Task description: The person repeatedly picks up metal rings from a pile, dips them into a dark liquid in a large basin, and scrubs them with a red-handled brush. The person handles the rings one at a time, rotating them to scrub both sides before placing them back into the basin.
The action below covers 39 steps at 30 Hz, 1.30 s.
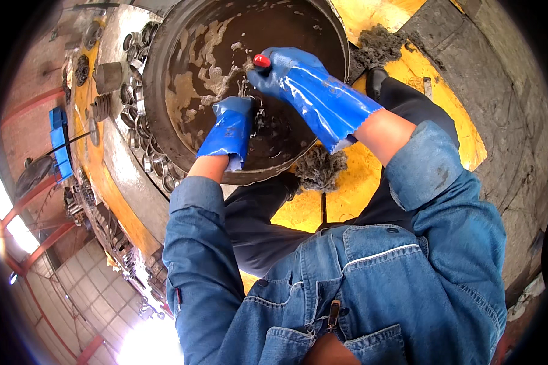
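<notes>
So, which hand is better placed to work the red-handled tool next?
Probably the right: your right hand grips the red-handled tool, while your left hand is low at the dark liquid, its fingertips hidden.

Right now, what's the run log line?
Blue-gloved right grip: holding red-ended handle; blue-gloved left grip: hold unclear; round grey tub: dark liquid inside

Bright, with lower-left glare [149, 342] (burnt white); edges bend.

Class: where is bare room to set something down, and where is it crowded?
Bare: yellow surface between the legs, beside a grey fibre clump; grey floor right of the yellow. Crowded: left of the tub, metal rings; over it, left hand, right hand.
</notes>
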Each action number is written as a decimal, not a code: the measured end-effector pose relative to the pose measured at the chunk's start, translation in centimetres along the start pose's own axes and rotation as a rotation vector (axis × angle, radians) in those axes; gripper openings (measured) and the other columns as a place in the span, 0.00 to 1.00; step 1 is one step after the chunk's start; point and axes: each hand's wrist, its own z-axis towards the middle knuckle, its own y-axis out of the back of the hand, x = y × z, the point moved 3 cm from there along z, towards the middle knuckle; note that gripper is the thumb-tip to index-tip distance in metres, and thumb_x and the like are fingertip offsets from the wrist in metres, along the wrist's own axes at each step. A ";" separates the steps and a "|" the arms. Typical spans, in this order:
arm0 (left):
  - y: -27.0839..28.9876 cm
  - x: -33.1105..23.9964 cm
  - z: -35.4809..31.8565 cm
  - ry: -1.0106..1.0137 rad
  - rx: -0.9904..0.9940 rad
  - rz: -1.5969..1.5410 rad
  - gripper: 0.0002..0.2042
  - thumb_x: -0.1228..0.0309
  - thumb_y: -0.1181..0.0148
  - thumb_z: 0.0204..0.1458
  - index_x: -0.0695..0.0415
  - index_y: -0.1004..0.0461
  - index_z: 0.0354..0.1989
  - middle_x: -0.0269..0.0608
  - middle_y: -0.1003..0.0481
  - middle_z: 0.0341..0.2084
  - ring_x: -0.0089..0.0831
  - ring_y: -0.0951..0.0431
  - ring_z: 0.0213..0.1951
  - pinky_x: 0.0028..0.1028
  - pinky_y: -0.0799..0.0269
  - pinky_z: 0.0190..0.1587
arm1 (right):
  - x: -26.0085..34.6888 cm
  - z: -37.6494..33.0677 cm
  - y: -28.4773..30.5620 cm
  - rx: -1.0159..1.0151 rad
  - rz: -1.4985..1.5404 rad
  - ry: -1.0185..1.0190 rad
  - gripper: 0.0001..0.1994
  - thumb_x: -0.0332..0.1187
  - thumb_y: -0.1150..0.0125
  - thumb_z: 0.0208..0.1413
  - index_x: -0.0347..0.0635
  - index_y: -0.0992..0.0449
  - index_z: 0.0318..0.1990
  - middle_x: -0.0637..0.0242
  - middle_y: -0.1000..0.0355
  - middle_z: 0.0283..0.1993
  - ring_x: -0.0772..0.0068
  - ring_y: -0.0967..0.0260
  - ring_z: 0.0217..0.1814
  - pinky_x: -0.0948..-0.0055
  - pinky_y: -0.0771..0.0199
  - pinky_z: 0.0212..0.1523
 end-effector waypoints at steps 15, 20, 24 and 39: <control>2.4 0.1 -0.4 -0.267 -0.096 -0.128 0.15 0.72 0.34 0.52 0.58 0.17 0.49 0.57 0.18 0.45 0.55 0.18 0.51 0.47 0.20 0.50 | -0.7 0.3 0.8 0.042 -0.002 -0.057 0.17 0.54 0.40 0.58 0.52 0.15 0.40 0.59 0.17 0.38 0.48 0.20 0.44 0.57 0.17 0.49; -0.8 2.6 0.0 -0.315 -0.260 -0.261 0.13 0.70 0.32 0.45 0.61 0.17 0.40 0.62 0.19 0.38 0.60 0.18 0.44 0.49 0.22 0.44 | -0.7 0.4 0.5 0.015 0.039 -0.046 0.18 0.54 0.40 0.58 0.52 0.16 0.42 0.59 0.17 0.39 0.48 0.20 0.46 0.57 0.18 0.50; -1.8 3.0 -0.9 -0.236 -0.145 -0.174 0.16 0.66 0.30 0.43 0.60 0.17 0.40 0.60 0.18 0.38 0.58 0.17 0.45 0.49 0.21 0.45 | -0.9 0.8 -0.1 0.040 -0.017 -0.041 0.19 0.55 0.40 0.59 0.54 0.16 0.44 0.61 0.17 0.41 0.49 0.20 0.47 0.57 0.18 0.51; 4.6 -2.2 -10.5 -0.008 -0.147 -0.054 0.14 0.66 0.36 0.55 0.52 0.18 0.49 0.53 0.16 0.43 0.51 0.15 0.49 0.50 0.21 0.50 | -3.7 0.6 -3.4 0.279 0.054 -0.117 0.24 0.56 0.37 0.58 0.48 0.16 0.51 0.52 0.17 0.46 0.46 0.19 0.48 0.55 0.20 0.52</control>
